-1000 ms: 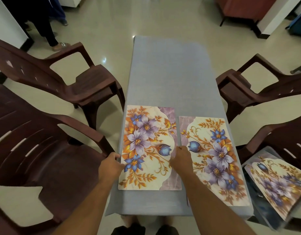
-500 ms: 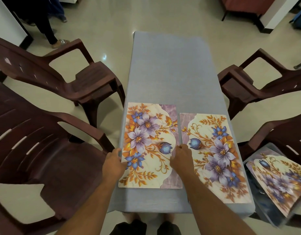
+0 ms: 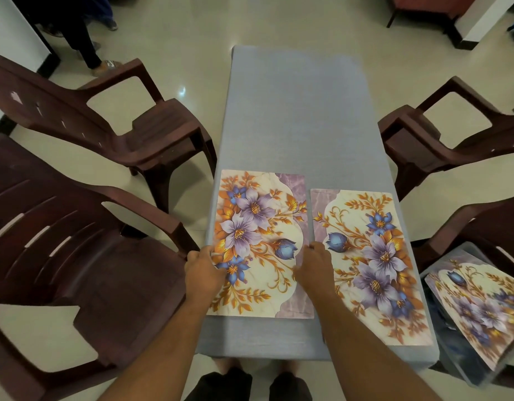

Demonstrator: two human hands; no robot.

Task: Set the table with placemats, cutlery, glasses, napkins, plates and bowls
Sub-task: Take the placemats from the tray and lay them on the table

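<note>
Placemats [image 3: 481,311] in bin [image 3: 452,369]

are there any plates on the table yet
No, the table holds only two floral placemats, one on the left and one on the right.

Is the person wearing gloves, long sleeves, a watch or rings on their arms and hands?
No. Both arms are bare as far up as the picture shows, so no sleeves are in view. The left hand and the right hand have no gloves. No watch or bracelet shows on either wrist. No rings show on the parts of the fingers that can be seen.
</note>
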